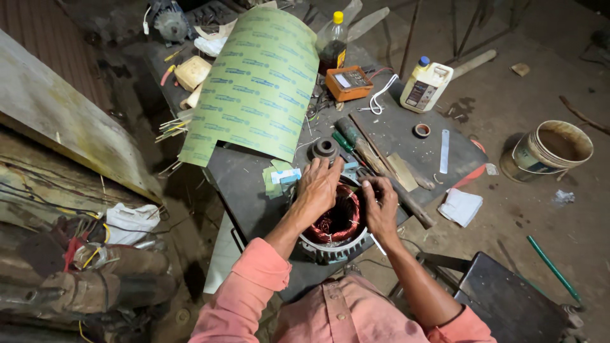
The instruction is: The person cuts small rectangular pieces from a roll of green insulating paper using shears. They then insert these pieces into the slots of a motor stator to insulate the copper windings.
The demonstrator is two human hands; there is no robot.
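Fingers (327, 174) of the left hand (319, 188) press together on the copper coil (338, 219) while the right hand (379, 206) pinches its edge, where a slip could nick the wire.

The left hand (319, 187) covers the far rim of the round metal motor stator with copper windings (337, 225), and its fingers (330, 170) hide whatever lies beneath them. The right hand (380, 206) conceals the stator's right edge; whether its curled fingers (368, 188) pinch anything cannot be told. The grey grinder-like machine (166, 19) is cut off by the top edge. Small parts littering the dark counter (394, 130) are too tiny to identify.
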